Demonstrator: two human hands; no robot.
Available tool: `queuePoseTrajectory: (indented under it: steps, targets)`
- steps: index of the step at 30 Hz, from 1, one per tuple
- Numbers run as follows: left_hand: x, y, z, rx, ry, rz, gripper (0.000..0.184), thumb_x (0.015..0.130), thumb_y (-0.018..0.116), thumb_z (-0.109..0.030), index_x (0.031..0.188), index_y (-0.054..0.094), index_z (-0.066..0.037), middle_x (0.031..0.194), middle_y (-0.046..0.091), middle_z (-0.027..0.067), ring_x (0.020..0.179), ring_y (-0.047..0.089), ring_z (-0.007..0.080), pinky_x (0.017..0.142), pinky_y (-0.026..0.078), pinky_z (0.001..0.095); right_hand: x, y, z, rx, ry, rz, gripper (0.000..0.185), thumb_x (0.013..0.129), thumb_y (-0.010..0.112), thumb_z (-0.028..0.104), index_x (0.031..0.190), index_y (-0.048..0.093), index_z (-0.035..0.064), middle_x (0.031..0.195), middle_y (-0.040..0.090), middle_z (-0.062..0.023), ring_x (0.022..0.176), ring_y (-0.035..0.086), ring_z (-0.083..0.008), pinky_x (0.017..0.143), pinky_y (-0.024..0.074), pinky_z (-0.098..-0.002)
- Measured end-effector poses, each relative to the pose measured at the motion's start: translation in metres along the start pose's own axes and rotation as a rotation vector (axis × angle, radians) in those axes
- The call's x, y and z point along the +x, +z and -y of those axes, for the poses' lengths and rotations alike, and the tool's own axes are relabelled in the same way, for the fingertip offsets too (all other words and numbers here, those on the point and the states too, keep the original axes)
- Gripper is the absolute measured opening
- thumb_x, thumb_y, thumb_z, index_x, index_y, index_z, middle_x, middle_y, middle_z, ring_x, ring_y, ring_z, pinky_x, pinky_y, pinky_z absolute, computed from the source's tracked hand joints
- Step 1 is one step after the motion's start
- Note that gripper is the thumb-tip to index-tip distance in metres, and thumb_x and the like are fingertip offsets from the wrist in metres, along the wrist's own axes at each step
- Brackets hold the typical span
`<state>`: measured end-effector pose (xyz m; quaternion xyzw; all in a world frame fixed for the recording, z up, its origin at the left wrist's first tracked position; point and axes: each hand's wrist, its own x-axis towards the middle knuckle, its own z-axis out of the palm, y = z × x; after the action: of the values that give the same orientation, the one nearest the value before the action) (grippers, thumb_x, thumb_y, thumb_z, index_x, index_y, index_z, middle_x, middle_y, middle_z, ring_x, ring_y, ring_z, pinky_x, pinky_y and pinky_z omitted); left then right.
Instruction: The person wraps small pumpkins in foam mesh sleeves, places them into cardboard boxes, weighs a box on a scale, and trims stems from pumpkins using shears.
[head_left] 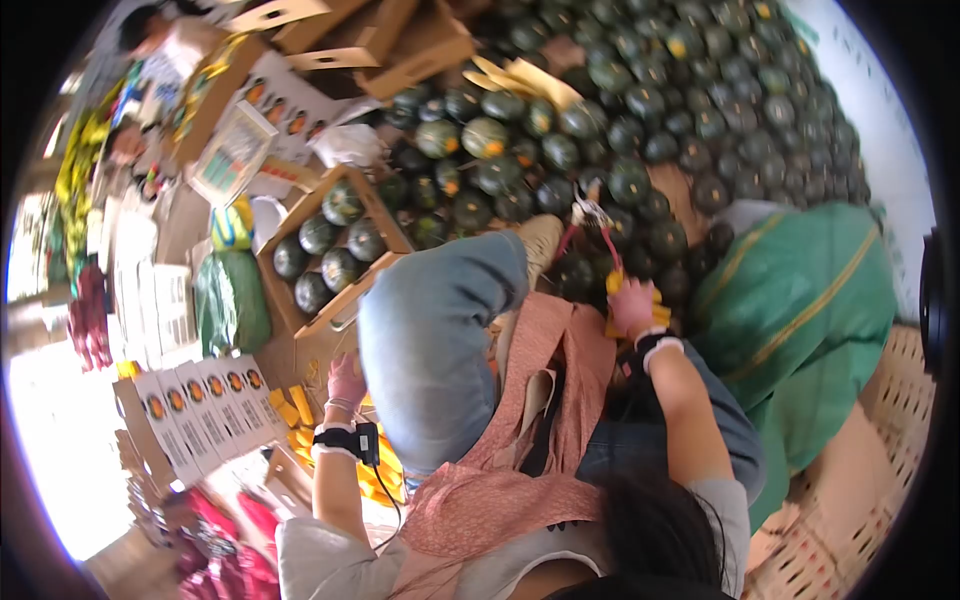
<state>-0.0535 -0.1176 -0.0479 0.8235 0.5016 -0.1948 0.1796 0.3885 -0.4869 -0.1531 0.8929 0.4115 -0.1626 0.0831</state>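
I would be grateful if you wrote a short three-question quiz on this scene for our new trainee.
1. Count: how many dark green squashes show inside the open carton on the person's left?

2. True or false: the left hand rests on the large green sack.

3. Choose one: what colour are the pieces at the right hand?
A) Blue
B) Yellow
C) Black

Key:
1. Six.
2. False; the sack lies on the person's right, well apart from the left hand.
3. B.
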Motion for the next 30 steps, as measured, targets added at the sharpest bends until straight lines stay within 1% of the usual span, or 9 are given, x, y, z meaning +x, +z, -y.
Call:
queuePoseTrajectory:
  steps: [5,7,10,15,20,21,25,28,30]
  targets:
    - [-0.022,0.01,0.025,-0.234,-0.104,-0.028,0.051,0.081,0.065,-0.039,0.121,0.057,-0.008,0.115,0.06,0.0228,0.108,0.056,0.0373,0.097,0.043,0.0423,-0.004,-0.089,0.022,0.304,0.188,0.152,0.022,0.077,0.062,0.025,0.095,0.068,0.0131,0.097,0.064,-0.0184,0.097,0.063,-0.0355,0.082,0.0511,-0.0435]
    - [-0.025,-0.015,0.019,-0.315,0.135,-0.225,0.044,0.083,0.063,-0.034,0.116,0.059,-0.006,0.111,0.061,0.0239,0.107,0.056,0.0404,0.095,0.043,0.0422,-0.002,-0.123,0.029,0.347,0.236,-0.134,0.02,0.077,0.062,0.024,0.091,0.065,0.0101,0.09,0.066,-0.0187,0.088,0.063,-0.0382,0.079,0.0514,-0.0462]
    - [-0.035,-0.111,-0.047,-1.099,0.396,-0.286,0.024,0.088,0.061,-0.014,0.108,0.059,-0.001,0.089,0.059,0.0027,0.081,0.05,0.0088,0.073,0.045,0.0263,-0.006,-0.213,0.027,0.411,0.163,-0.499,0.022,0.073,0.068,0.021,0.082,0.055,0.0055,0.079,0.06,-0.0206,0.075,0.058,-0.0412,0.066,0.0472,-0.0476]
    - [-0.096,-0.218,-0.154,-1.009,0.966,-0.673,0.028,0.086,0.06,-0.009,0.113,0.06,-0.001,0.099,0.061,0.0076,0.091,0.058,0.0156,0.08,0.048,0.0285,-0.097,-0.404,0.097,0.41,-0.356,-1.02,0.02,0.082,0.067,0.014,0.09,0.054,0.0009,0.084,0.057,-0.0122,0.079,0.055,-0.0269,0.073,0.045,-0.0342]
    - [-0.153,-0.191,-0.245,-1.131,1.526,-0.292,0.117,0.062,0.08,-0.054,0.142,0.023,0.008,0.14,0.035,0.0292,0.126,0.041,0.0388,0.107,0.033,0.0429,-0.206,-0.437,0.125,0.487,-0.393,-0.899,0.018,0.082,0.063,0.005,0.092,0.05,-0.0011,0.088,0.05,-0.0127,0.085,0.049,-0.0241,0.078,0.0424,-0.0345]
    - [-0.159,-0.183,-0.259,-1.187,1.592,-0.218,0.122,0.058,0.08,-0.059,0.141,0.022,0.009,0.138,0.036,0.0298,0.126,0.04,0.0397,0.106,0.034,0.043,-0.222,-0.437,0.087,0.32,-0.387,-0.657,0.031,0.086,0.059,0.006,0.113,0.046,-0.0027,0.11,0.049,-0.0115,0.106,0.048,-0.023,0.095,0.0396,-0.0342]
    - [-0.173,-0.192,-0.27,-1.441,1.745,0.112,0.087,0.058,0.079,-0.044,0.123,0.041,0.0,0.111,0.055,0.0219,0.102,0.057,0.0375,0.085,0.047,0.0422,-0.216,-0.409,0.037,0.378,-0.356,-0.722,0.044,0.085,0.058,0.007,0.125,0.041,-0.0011,0.119,0.046,-0.0147,0.111,0.048,-0.027,0.099,0.0382,-0.0374]
    - [-0.155,-0.193,-0.262,-1.281,1.564,-0.141,0.06,0.066,0.071,-0.032,0.111,0.046,-0.002,0.091,0.06,0.0204,0.088,0.06,0.0397,0.071,0.049,0.0432,-0.203,-0.424,0.119,0.473,-0.496,-0.691,0.053,0.08,0.066,0.03,0.113,0.044,-0.0051,0.11,0.054,-0.0225,0.095,0.056,-0.0323,0.082,0.049,-0.0417]
    - [-0.147,-0.203,-0.241,-1.339,1.444,-0.161,0.055,0.067,0.069,-0.03,0.109,0.047,-0.003,0.086,0.06,0.02,0.083,0.06,0.041,0.067,0.049,0.0448,-0.171,-0.418,0.12,0.641,-0.513,-0.692,0.063,0.078,0.064,0.015,0.131,0.033,0.0008,0.124,0.045,-0.0179,0.11,0.05,-0.0302,0.097,0.0405,-0.0408]
